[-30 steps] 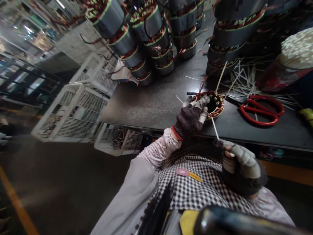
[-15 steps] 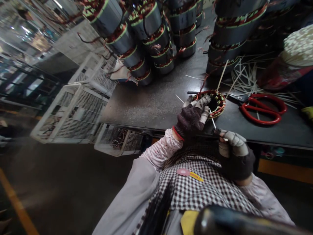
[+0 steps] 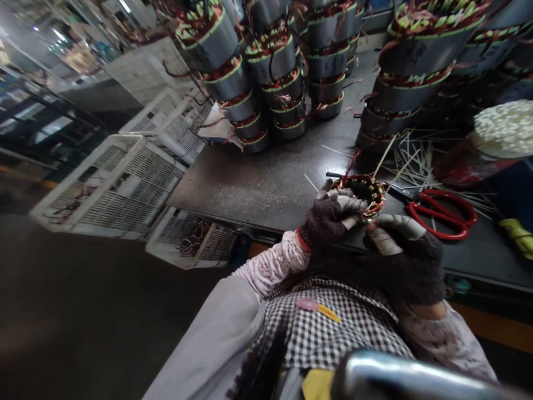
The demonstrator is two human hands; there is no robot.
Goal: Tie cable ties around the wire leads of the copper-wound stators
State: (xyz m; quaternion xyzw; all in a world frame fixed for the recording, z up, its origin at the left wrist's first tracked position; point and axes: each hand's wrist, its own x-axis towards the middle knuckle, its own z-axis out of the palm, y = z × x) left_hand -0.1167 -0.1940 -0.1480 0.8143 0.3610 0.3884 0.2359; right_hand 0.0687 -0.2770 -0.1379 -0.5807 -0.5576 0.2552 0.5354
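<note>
A motor stator with red-brown windings and pale green slot liners stands on the dark table near its front edge. My left hand, in a dark glove with taped fingers, is closed over the stator's near left rim. At the near right rim, my right hand, gloved and taped too, pinches a short white cord, mostly hidden by the fingers. Two pale strands stick up from the stator's far side. Close on the right lie red-handled scissors, their blades toward the stator.
Stacks of finished-looking stators line the back of the table. Loose white strands lie behind the scissors, beside a red bag holding a white bundle. White plastic crates stand at the left.
My right hand has come up from below the table edge to the stator's rim, and less of the white cord shows. My left hand stays on the stator. The view has shifted slightly.
</note>
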